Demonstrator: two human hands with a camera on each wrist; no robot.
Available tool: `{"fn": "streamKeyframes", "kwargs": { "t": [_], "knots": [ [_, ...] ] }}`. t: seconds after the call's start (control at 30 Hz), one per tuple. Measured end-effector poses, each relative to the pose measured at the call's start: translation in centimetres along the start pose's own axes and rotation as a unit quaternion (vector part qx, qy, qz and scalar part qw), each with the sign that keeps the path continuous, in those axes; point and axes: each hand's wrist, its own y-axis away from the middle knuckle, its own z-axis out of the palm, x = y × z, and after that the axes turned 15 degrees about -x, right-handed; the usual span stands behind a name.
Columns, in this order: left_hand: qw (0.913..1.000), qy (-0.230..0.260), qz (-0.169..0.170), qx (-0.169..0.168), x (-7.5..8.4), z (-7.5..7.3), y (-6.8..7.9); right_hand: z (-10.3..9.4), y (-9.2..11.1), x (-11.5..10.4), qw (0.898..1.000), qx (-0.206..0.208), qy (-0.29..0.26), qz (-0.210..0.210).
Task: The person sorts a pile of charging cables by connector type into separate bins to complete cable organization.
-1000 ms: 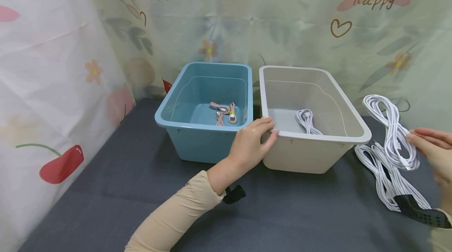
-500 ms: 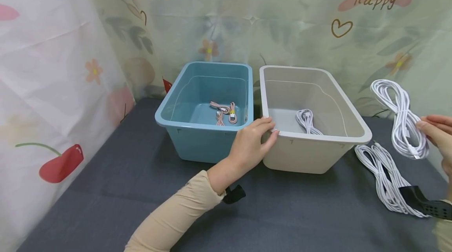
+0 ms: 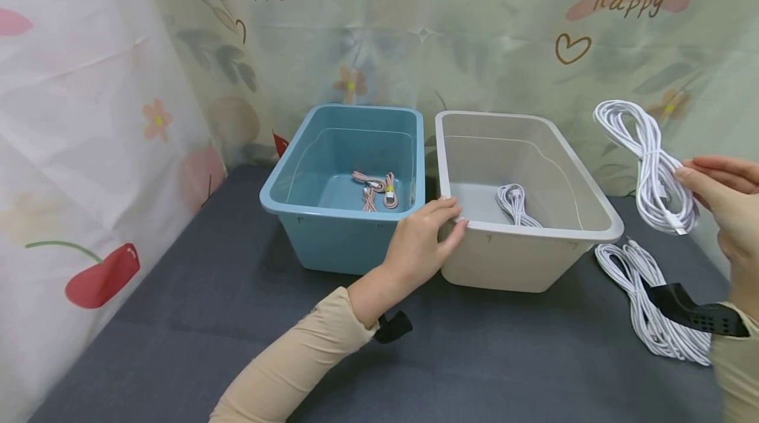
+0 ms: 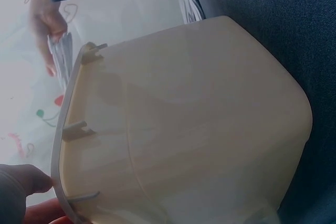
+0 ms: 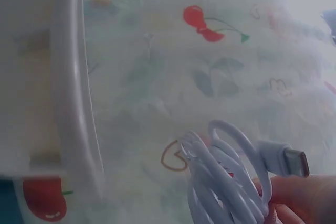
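My right hand [image 3: 726, 205] pinches a coiled white charging cable [image 3: 652, 172] between thumb and fingers, raised above the table to the right of the beige bin [image 3: 504, 255]. In the right wrist view the cable's USB-C plug [image 5: 296, 162] sticks out beside the fingers. At the bin's near left corner, my left hand [image 3: 418, 238] grips the rim, thumb [image 4: 34, 179] to one side and fingers to the other. Inside that bin lies a coiled white cable [image 3: 514, 202]. More white cable coils [image 3: 643, 311] rest on the table below my right hand, partly covered by the black wrist strap.
A blue bin [image 3: 338, 238] stands left of the beige one, with several small pinkish cable bundles [image 3: 370, 184] on its floor. Dark cloth [image 3: 196, 317] covers the table. Printed curtains [image 3: 379, 28] hang close behind the bins and along the left side.
My right hand has lifted the coiled cable off the coils below, first swinging slightly right, then back left and higher. The left hand has stayed on the bin's rim.
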Motion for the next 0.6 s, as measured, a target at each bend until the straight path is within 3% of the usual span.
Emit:
{"fn": "streamKeyframes", "kwargs": {
  "t": [0.2,0.43,0.6],
  "knots": [
    [1.0,0.006,0.001,-0.001,0.0,0.0,0.0,1.2,-1.3,-0.1,0.999,-0.016,0.026,0.026],
    [1.0,0.005,-0.003,-0.003,0.0,-0.1,0.0,2.9,-1.8,-0.7,0.993,-0.041,0.047,0.097],
    [1.0,0.004,-0.002,-0.001,-0.1,0.0,0.0,4.4,-2.7,-0.4,0.991,-0.044,0.056,0.113]
  ]
}}
